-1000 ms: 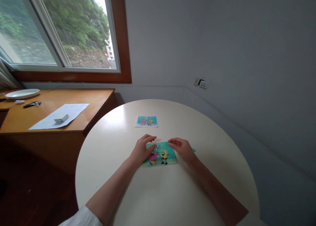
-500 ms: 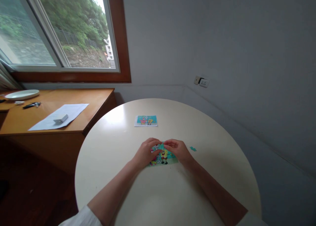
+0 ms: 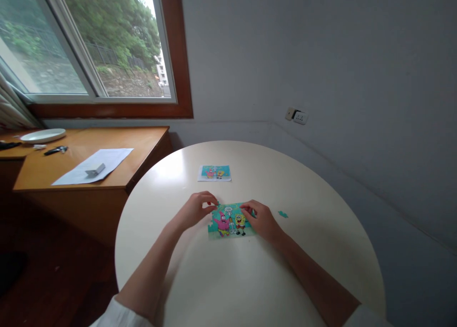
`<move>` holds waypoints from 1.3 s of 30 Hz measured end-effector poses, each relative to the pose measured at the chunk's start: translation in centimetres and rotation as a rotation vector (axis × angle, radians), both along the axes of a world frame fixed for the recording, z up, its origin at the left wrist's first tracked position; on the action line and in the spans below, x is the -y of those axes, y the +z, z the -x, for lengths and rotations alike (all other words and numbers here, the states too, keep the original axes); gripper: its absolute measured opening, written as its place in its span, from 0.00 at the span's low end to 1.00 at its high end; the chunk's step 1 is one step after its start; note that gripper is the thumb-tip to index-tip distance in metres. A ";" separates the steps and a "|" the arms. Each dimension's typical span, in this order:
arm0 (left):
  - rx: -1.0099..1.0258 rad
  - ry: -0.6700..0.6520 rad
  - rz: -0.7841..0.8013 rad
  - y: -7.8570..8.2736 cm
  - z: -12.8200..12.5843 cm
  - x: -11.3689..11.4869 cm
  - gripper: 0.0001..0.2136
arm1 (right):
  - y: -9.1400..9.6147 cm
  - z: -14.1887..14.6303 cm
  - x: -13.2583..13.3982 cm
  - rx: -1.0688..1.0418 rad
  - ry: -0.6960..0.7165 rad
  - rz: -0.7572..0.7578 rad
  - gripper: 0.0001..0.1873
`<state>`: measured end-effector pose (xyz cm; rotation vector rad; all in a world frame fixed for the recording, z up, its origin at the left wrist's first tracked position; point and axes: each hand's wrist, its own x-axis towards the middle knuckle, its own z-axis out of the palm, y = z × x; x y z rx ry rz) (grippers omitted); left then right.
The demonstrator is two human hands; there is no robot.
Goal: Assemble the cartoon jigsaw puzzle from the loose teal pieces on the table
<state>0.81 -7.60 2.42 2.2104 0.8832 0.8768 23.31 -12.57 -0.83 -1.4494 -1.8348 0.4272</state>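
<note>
A small cartoon jigsaw puzzle [image 3: 230,221] with a teal background lies flat on the round white table [image 3: 221,279]. My left hand [image 3: 194,208] is at the puzzle's upper left corner, thumb and fingers pinched on a small teal piece there. My right hand [image 3: 262,218] rests with curled fingers pressed on the puzzle's right edge. One loose teal piece [image 3: 283,214] lies on the table just right of my right hand. A small reference picture [image 3: 214,173] of the same cartoon lies farther back on the table.
A wooden desk [image 3: 143,146] stands to the left under the window, carrying a white sheet of paper [image 3: 96,163] with a small grey object, a white plate [image 3: 43,135] and a dark tool. A wall socket [image 3: 298,116] sits at the right.
Both hands have drawn apart from the puzzle's middle; my left hand went to its upper left corner, my right to its right edge. The view shifted slightly.
</note>
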 end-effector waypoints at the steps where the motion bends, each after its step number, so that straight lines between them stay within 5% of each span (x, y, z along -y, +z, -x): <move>1: -0.007 0.001 0.017 0.1 0.6 -0.3 0.06 | 0.0 -0.1 0.0 0.040 0.020 -0.024 0.09; 5: -0.041 0.006 0.092 -0.2 1.8 -0.9 0.07 | 0.0 0.1 0.4 0.199 0.114 -0.082 0.15; 11: -0.115 -0.015 0.120 -0.3 1.7 -0.9 0.06 | 0.5 0.6 1.4 0.464 0.313 0.135 0.29; 39: -0.134 -0.014 0.060 -1.9 -0.2 -0.6 0.07 | 1.1 -1.2 1.0 0.487 0.272 0.259 0.29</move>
